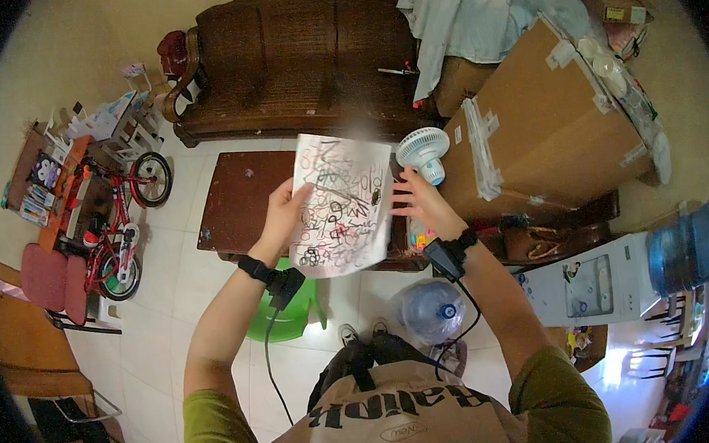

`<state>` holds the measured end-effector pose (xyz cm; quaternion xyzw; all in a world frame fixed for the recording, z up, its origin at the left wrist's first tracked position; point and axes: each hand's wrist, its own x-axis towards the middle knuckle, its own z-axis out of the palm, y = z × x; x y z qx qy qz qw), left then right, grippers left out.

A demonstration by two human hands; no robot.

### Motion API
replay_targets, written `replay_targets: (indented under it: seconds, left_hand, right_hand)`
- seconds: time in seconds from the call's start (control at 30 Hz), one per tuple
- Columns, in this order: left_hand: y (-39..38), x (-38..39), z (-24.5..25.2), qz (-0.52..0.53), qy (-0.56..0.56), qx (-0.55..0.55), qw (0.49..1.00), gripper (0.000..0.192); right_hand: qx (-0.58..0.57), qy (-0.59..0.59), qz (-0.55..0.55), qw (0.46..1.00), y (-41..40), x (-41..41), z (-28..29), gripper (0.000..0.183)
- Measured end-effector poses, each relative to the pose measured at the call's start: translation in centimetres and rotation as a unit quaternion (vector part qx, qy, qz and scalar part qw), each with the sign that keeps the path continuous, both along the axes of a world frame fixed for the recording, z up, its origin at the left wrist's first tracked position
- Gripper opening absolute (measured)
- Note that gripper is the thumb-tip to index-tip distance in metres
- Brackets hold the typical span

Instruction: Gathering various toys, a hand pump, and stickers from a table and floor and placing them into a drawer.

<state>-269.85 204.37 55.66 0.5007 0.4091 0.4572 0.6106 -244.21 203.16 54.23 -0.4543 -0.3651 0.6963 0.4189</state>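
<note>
A sheet of white paper [342, 222], covered in black and red scribbles and handwriting, hangs over the dark red-brown wooden low table. My left hand [286, 211] grips its left edge, thumb on top. At the paper's right edge is my right hand [418, 201], its fingers spread; whether they touch the sheet cannot be told. Just beyond that hand a small white fan [424, 150] stands. Part of the low table [246, 199] is hidden behind the paper. Both wrists wear black straps with cabled devices.
A green plastic stool [287, 314] and a large water bottle [427, 309] are on the tiled floor near my feet. Past the table stands a wooden bench [304, 57]. A large cardboard box [547, 125] and a water dispenser [590, 281] are right; a red bicycle [122, 227] is left.
</note>
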Motion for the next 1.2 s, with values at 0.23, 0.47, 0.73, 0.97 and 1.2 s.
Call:
replay_targets:
  seconds: [0.23,0.47,0.73,0.97,1.2]
  left_hand:
    - [-1.7,-0.1,1.9,0.014,-0.177,-0.083,0.981,0.024]
    - [-2.5,1.2,1.8,-0.041,-0.311,-0.176,0.933,0.03]
    - [-3.5,2.4,1.2,-0.043,-0.227,-0.134,0.964,0.026]
    - [-5.7,4.6,2.6,-0.065,-0.288,-0.18,0.938,0.026]
    - [-11.4,7.1,0.3,-0.284,-0.092,-0.149,0.943,0.018]
  right_hand:
    - [0.055,-0.042,0.082,0.994,-1.1,-1.3,-0.7,0.04]
    - [-0.012,0.099,0.089,0.991,-2.6,-4.6,-1.0,0.061]
    - [0.029,0.205,0.014,0.978,-3.7,-4.1,-2.4,0.045]
    - [0.029,0.237,-0.073,0.968,-7.1,-2.4,-1.7,0.035]
    - [0.039,0.26,-0.089,0.961,-15.3,-2.8,-3.7,0.021]
